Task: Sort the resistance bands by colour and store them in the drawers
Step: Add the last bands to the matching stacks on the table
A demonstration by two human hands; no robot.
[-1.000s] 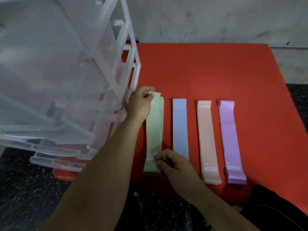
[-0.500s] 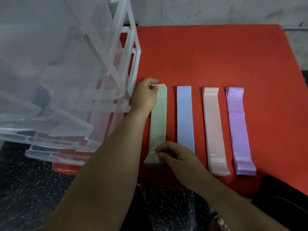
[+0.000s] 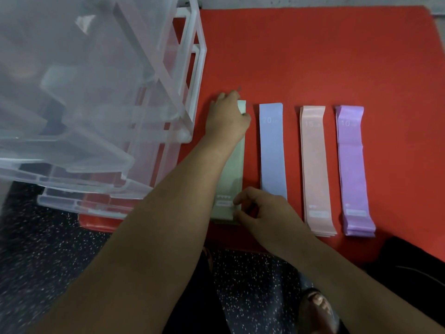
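I record green bands [image 3: 231,179] pointing away from me, left hand [image 3: 227,119] grip pinching far end, right hand [image 3: 267,213] near end, drawers [image 3: 96,92] alongside.

Red mat [image 3: 313,56] on dark speckled floor [image 3: 36,249], pale wall [image 3: 313,1] behind.

On your left, the tall clear plastic drawer unit [image 3: 96,92] blocks the way, leaving only a thin strip of red mat [image 3: 313,56] beside the pale green band stack [image 3: 234,169]. Beyond the stacks' far ends, and right of the flat purple band stack [image 3: 351,165], the mat lies open.
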